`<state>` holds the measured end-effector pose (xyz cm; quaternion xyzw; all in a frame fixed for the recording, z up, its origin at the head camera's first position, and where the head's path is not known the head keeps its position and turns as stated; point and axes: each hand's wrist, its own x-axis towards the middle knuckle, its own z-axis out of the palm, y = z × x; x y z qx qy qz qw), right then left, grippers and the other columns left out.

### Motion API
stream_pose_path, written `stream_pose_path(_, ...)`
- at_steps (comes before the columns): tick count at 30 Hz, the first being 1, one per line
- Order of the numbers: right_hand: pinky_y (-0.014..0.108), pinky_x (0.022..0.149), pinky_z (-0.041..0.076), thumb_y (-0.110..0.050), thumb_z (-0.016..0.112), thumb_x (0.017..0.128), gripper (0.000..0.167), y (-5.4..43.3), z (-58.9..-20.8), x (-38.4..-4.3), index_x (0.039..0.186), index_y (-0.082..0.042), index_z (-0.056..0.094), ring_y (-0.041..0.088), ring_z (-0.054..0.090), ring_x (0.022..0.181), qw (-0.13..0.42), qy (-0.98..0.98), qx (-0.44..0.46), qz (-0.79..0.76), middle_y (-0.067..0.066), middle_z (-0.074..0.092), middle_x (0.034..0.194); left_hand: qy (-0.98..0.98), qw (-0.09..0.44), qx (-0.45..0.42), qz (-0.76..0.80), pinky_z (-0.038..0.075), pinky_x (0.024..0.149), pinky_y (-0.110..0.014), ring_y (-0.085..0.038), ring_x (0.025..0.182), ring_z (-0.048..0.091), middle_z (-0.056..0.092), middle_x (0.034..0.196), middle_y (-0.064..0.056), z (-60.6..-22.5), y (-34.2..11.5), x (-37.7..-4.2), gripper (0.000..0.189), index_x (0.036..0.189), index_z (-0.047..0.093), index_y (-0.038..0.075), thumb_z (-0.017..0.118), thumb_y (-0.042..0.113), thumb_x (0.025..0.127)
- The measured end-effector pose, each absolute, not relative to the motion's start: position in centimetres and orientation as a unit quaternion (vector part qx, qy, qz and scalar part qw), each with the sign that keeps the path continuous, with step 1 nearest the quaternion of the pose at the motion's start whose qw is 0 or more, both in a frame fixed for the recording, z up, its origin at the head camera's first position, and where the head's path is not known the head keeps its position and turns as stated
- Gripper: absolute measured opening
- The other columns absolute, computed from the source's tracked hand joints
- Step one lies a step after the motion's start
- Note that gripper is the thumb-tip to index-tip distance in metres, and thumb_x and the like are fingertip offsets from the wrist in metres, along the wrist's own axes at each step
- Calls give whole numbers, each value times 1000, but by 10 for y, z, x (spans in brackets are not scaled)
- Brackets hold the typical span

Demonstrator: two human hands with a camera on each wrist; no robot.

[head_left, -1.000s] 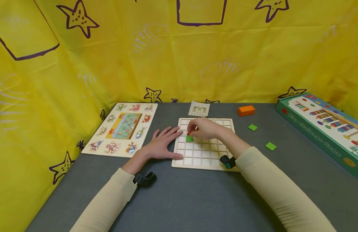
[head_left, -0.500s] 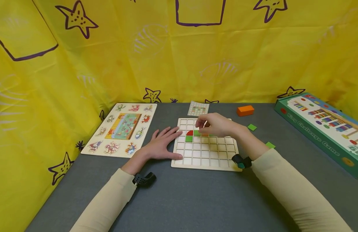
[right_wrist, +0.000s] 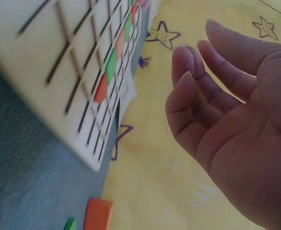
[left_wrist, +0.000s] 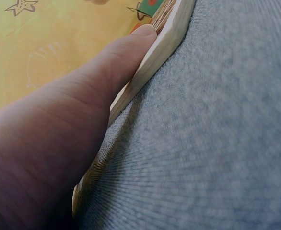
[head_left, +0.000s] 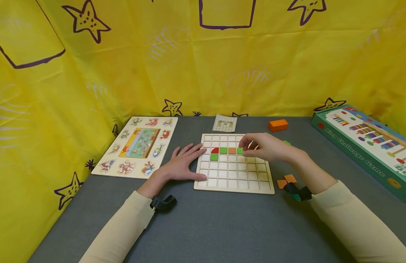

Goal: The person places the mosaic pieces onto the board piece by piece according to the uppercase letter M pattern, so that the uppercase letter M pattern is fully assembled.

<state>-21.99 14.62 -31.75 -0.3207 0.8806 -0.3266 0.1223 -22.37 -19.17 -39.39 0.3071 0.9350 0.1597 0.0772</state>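
A wooden grid board (head_left: 232, 176) lies on the dark table. My left hand (head_left: 184, 166) rests spread along its left edge, its thumb (left_wrist: 123, 60) against the board's side. One row holds a red-and-white tile (head_left: 215, 150), a green tile (head_left: 223, 150), an orange tile (head_left: 232, 150) and another green tile (head_left: 240, 150). One more green tile (head_left: 214, 157) sits below the red one. Over the row's right part is my right hand (head_left: 266, 147), fingers loosely bent and holding nothing. A red-orange tile (right_wrist: 101, 89), hidden by that hand in the head view, ends the row.
Two orange tiles (head_left: 290, 178) lie right of the board, by the right wrist strap. Farther back are an orange block (head_left: 278, 125) and a partly covered green tile (head_left: 287, 143). A pattern card (head_left: 224, 123), a picture puzzle (head_left: 163, 155) and a game box (head_left: 360, 153) surround the board.
My right hand has moved rightward along the row, uncovering the red-and-white, green, orange and green tiles. Two orange tiles now show beside the right wrist. The left hand has stayed in place.
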Motion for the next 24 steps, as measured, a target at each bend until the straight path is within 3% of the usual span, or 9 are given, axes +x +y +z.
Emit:
stream_pose_path(13, 35, 76, 54, -10, 72, 95, 22, 189, -328, -197, 114, -3, 64, 18, 62, 88, 136, 892, -300, -309, 0, 63, 97, 934, 74, 308, 166, -1, 113, -66, -32, 153, 7, 15, 168, 0, -394, -192, -223, 100, 162, 27, 24, 72, 65, 83)
stream_pose_path(24, 30, 76, 53, -17, 75, 93, 27, 229, -341, -185, 116, -6, 66, 16, 60, 91, 136, 903, -283, -293, -2, 64, 103, 935, 74, 307, 160, -1, 114, -66, -31, 153, 6, 15, 168, 0, -394, -191, -223, 100, 163, 26, 24, 71, 65, 84)
